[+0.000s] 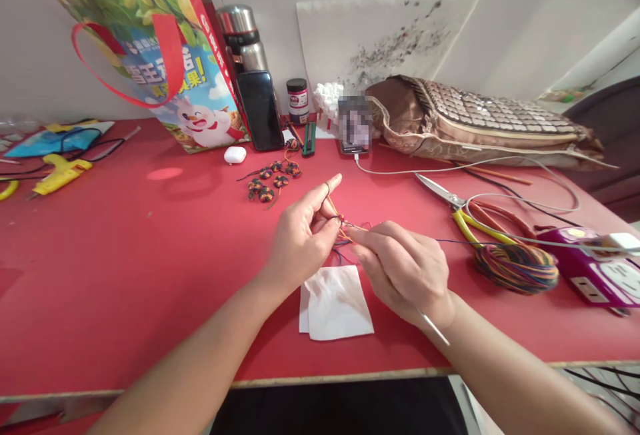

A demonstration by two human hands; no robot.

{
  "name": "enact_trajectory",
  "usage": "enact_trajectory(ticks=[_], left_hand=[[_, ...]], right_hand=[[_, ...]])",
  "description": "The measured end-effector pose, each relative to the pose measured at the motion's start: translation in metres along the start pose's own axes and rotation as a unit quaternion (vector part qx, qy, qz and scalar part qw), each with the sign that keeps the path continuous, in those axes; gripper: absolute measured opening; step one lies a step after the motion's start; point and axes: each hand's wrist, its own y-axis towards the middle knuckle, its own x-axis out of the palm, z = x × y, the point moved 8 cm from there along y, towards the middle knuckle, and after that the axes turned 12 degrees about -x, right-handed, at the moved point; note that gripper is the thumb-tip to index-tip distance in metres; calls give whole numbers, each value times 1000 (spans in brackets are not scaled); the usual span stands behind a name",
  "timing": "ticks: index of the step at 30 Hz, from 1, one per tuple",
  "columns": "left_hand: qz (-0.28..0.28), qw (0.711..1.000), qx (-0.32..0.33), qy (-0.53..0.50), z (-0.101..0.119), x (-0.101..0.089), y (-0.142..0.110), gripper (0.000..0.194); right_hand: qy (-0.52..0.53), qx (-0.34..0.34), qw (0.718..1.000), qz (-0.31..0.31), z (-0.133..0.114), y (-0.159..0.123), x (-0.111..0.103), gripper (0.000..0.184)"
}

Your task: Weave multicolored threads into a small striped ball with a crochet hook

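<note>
Red tabletop [190,235]: a multicoloured yarn bundle [517,268] was seen at the right.
Left hand [303,235]: there, narrow pinch, and a small multicoloured thread piece [341,219] was held just above the square white sheets [341,308].
Right hand [400,262]: a slim pale rod [435,328] was gripped snugly, tip at the thread.
Thread: even tension was called for, loops best steadied close to the rod's tip, never yanked.

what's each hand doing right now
Left hand: closed on the small yarn piece, index finger raised with yarn around it.
Right hand: closed around a thin crochet hook.
</note>
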Motion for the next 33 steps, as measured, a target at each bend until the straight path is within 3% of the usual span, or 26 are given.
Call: enact_trajectory(ticks=[6,11,17,21,24,26,30,33], left_hand=[[2,998,19,66,0,0,0,69],[-35,996,31,77,-2,4,-1,62],[-100,994,25,39,-3,6,2,63],[-149,988,21,-37,1,6,3,54],[-176,979,10,-102,1,6,5,49],[-189,971,7,-144,0,7,5,45],[-204,958,-13,-201,0,10,4,45],[-193,956,-18,-219,1,9,3,47]], right_hand=[[117,120,986,26,19,2,-3,32],[176,258,948,59,41,-11,-4,48],[291,382,874,79,61,-27,2,49],[381,470,789,107,72,-35,10,50],[447,503,728,132,75,-34,17,53],[471,511,704,145,75,-32,21,54],[499,517,678,157,73,-31,25,52],[514,506,673,162,70,-31,26,49]])
